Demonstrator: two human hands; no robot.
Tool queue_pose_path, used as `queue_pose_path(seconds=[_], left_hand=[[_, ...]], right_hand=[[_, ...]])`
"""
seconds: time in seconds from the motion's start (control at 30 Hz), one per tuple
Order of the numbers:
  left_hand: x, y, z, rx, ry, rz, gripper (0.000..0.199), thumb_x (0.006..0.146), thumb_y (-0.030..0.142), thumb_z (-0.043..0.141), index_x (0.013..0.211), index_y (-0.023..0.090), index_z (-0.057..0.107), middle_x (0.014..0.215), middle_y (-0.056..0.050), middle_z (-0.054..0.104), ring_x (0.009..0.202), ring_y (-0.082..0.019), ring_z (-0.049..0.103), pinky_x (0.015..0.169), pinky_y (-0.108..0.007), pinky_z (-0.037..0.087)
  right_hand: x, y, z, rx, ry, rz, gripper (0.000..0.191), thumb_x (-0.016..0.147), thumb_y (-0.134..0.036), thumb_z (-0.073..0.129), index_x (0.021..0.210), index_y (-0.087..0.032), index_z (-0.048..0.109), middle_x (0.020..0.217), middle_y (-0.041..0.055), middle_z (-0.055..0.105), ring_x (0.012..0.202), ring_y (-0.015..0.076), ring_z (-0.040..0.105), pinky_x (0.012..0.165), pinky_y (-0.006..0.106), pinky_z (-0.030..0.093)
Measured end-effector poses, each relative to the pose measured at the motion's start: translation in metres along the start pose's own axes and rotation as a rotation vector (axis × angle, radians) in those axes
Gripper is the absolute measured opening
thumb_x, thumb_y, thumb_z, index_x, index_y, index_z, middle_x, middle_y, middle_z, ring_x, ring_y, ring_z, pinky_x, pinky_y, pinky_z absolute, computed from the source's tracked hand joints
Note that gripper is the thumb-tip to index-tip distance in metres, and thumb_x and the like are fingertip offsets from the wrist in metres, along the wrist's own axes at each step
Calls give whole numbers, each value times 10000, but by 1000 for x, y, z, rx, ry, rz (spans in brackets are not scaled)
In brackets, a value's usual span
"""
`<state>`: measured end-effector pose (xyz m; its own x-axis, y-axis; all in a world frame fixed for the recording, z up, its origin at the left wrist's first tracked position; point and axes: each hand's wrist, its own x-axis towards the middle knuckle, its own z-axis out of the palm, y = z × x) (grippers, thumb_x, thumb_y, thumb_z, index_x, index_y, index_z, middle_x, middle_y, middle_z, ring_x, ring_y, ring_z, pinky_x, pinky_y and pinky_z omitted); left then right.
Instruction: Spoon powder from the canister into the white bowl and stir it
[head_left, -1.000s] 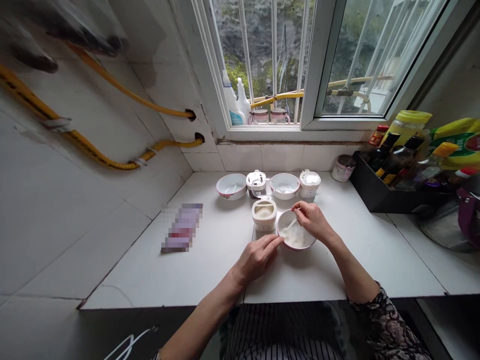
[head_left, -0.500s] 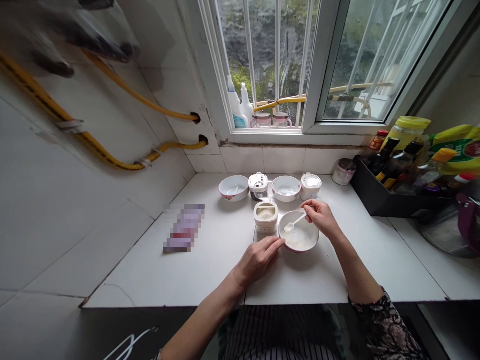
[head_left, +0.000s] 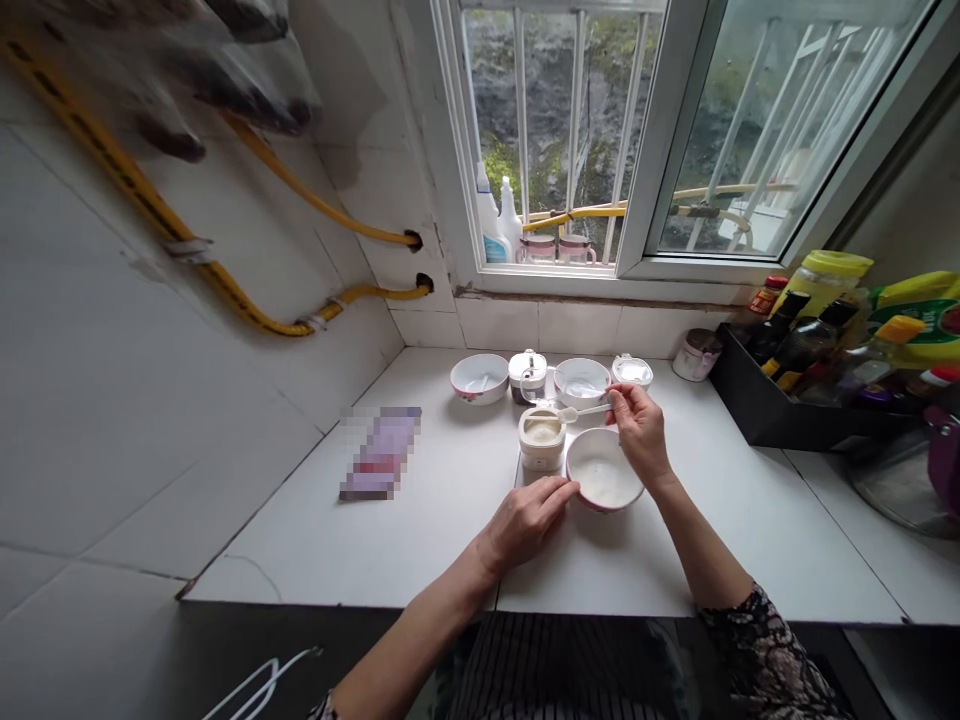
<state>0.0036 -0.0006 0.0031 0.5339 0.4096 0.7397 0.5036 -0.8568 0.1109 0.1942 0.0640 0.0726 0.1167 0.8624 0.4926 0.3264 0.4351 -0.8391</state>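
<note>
My right hand (head_left: 639,432) pinches the handle of a small white spoon (head_left: 571,414), whose bowl is at the right rim of an open white jar (head_left: 541,440) with pale granules inside. Below the spoon stands a white bowl (head_left: 604,472) with a pink rim and some whitish contents. My left hand (head_left: 529,518) rests on the counter, its fingertips touching the bowl's left rim; whether they grip it is hard to tell. Behind are a bowl (head_left: 480,380), a lidded jar (head_left: 527,376) with dark contents, another bowl (head_left: 582,382) and another white jar (head_left: 632,371).
A blurred purple packet (head_left: 381,454) lies on the left of the counter (head_left: 442,540). At the right stand a dark jar (head_left: 697,354), a black box (head_left: 765,405) of bottles and a glass-lidded pot (head_left: 900,485). Yellow pipes (head_left: 255,315) run along the left wall.
My right hand has lifted the spoon out of the front bowl and moved it up and left to the open jar. My left hand stays at the bowl's rim. The view has shifted slightly.
</note>
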Motion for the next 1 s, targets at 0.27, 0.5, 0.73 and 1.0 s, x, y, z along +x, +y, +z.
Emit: queue_pose_path(seconds=[0.27,0.5,0.73,1.0], left_hand=[[-1,0,3,6,2,-17,306,949,83,360,1176,109,565,967,-115,678,837,-171,674,675,-260,591],[-1,0,0,-4,-3,-11,301,956,89,371,1190,111,559,983,-121,678,852,-176,676,679,-265,592],[0,0,0,-3,1,-1,294,958,76,367,1180,103,558,977,-121,678,844,-179,674,666,-266,585],[-1,0,0,4,-7,-8,299,969,93,357,1189,115,558,964,-118,675,845,-173,675,680,-262,582]], right_hand=[[-10,-12,13,-359,-58,-680,157,950,-204,449,957,-201,606,649,2,652,630,166,603,908,413,444],[-5,9,-19,-311,6,-108,214,912,-338,473,957,-213,640,708,42,649,678,210,595,702,342,474],[-6,27,-28,-588,-268,-210,175,852,-181,485,844,-210,658,654,45,682,658,209,563,853,373,420],[-12,20,-19,-475,-283,-128,199,869,-219,461,857,-210,658,697,40,679,717,208,574,762,329,439]])
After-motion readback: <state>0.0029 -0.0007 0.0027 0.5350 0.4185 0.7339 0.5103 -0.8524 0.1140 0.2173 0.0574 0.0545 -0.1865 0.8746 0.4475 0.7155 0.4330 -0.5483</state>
